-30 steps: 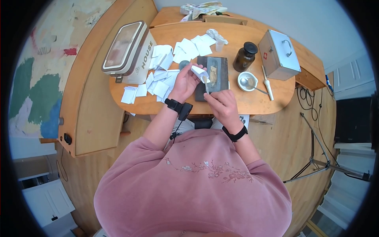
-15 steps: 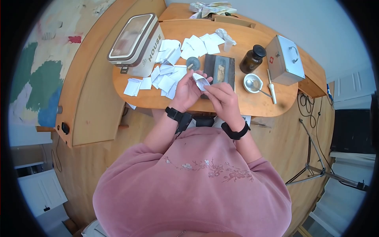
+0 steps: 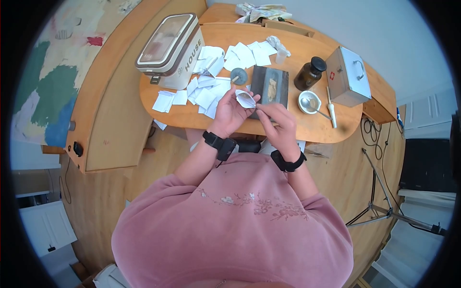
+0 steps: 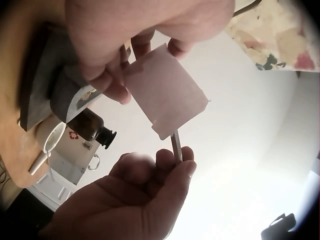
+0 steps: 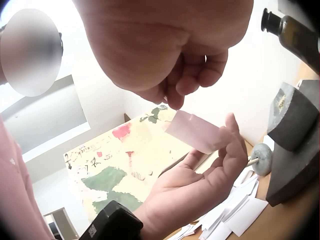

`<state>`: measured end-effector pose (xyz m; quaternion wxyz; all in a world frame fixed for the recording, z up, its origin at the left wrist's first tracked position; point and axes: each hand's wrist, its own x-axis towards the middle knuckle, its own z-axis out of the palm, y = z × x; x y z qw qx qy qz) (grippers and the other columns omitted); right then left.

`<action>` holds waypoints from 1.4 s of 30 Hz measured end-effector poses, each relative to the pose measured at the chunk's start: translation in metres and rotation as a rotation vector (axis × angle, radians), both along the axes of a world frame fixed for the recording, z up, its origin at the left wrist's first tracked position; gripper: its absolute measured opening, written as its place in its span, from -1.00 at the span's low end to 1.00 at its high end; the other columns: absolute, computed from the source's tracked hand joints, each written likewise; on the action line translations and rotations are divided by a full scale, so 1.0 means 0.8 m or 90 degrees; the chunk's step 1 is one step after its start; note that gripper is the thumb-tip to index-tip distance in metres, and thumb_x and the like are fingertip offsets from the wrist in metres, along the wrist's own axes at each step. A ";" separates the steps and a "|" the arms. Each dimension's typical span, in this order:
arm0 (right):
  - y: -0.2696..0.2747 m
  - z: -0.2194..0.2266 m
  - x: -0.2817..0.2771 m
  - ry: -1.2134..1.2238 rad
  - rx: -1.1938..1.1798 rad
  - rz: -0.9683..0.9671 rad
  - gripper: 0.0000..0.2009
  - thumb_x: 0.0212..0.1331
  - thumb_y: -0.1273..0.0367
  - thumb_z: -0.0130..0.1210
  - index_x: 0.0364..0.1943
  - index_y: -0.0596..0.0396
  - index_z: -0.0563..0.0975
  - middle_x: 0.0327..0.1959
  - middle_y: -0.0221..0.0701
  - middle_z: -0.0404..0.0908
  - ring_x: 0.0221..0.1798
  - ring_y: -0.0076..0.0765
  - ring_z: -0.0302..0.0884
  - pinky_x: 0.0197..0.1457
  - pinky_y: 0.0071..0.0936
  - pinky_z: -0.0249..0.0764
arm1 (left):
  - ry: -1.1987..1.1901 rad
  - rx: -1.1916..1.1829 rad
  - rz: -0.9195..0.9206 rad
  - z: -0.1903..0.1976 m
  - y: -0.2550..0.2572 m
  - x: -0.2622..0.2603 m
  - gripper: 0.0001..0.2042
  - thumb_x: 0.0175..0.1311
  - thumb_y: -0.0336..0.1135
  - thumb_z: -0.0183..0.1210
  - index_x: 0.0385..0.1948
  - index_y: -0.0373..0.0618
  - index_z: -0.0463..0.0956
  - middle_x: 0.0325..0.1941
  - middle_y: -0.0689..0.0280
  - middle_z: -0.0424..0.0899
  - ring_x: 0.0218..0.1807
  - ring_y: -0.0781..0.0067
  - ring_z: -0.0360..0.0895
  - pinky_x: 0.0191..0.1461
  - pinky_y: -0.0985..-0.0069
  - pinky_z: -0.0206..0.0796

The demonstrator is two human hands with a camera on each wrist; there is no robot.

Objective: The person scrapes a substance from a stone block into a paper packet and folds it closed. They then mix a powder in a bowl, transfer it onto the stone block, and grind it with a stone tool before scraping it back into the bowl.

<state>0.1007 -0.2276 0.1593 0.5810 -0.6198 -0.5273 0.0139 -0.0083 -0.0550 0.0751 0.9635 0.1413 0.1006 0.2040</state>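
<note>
My left hand holds a small white folded paper packet with its mouth tilted toward the right hand. From the right, my right hand pinches a thin flat metal strip whose far end meets the packet's lower edge in the left wrist view. The strip's far end is hidden by the paper. Just beyond the hands lies a dark stone grinding trough with tan powder in its groove. A round grey stone wheel with a short wooden handle stands left of it.
Loose white papers cover the table's left part, beside a lidded white box. To the right are a brown glass bottle, a white mortar with a spoon, a white pestle and a silver case.
The right hand's strip, earlier bearing tan powder at the packet's mouth, now shows only a short length there. Both hands have stayed close together. The head view has shifted slightly.
</note>
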 end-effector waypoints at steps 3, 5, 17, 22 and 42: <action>-0.019 0.004 0.000 -0.033 0.050 -0.010 -0.83 0.27 0.62 0.43 -0.08 0.22 0.82 -0.26 -0.22 0.81 -0.22 -0.08 0.72 -0.10 -0.28 0.59 | 0.039 0.004 0.019 -0.003 0.002 -0.001 -0.59 0.81 0.04 0.02 0.09 -0.16 0.64 0.15 0.08 0.76 0.42 -0.10 0.67 0.38 0.06 0.61; -0.030 0.002 0.006 -0.082 0.112 -0.074 -0.84 0.27 0.64 0.42 -0.10 0.22 0.80 -0.27 -0.24 0.79 -0.23 -0.08 0.69 -0.15 -0.28 0.56 | 0.072 0.002 0.044 -0.005 0.008 -0.003 -0.60 0.81 0.03 0.03 0.11 -0.16 0.63 0.16 0.08 0.76 0.41 -0.11 0.67 0.38 0.07 0.60; -0.032 -0.043 0.044 -0.298 -0.057 -0.078 -0.82 0.28 0.51 0.45 -0.07 0.12 0.75 -0.26 -0.35 0.70 -0.22 -0.14 0.65 -0.15 -0.17 0.44 | 0.118 0.022 0.088 -0.014 0.026 -0.012 -0.64 0.80 0.01 0.08 0.21 -0.08 0.59 0.20 0.14 0.73 0.40 -0.07 0.67 0.30 0.11 0.57; -0.011 -0.071 0.059 -0.292 -0.097 -0.097 -0.81 0.28 0.50 0.45 -0.05 0.10 0.77 -0.26 -0.36 0.68 -0.18 -0.13 0.64 -0.12 -0.17 0.47 | 0.098 0.033 0.074 -0.022 0.030 -0.008 -0.63 0.80 0.02 0.07 0.21 -0.10 0.58 0.22 0.13 0.73 0.41 -0.05 0.67 0.33 0.07 0.59; -0.024 -0.071 0.070 -0.385 -0.053 -0.124 -0.61 0.13 0.58 0.41 0.09 0.10 0.78 -0.14 -0.41 0.74 -0.17 -0.23 0.65 -0.10 -0.22 0.46 | 0.187 0.088 0.054 -0.025 0.027 0.032 -0.65 0.77 0.05 0.14 0.20 -0.02 0.54 0.26 0.16 0.72 0.44 0.03 0.66 0.51 0.12 0.46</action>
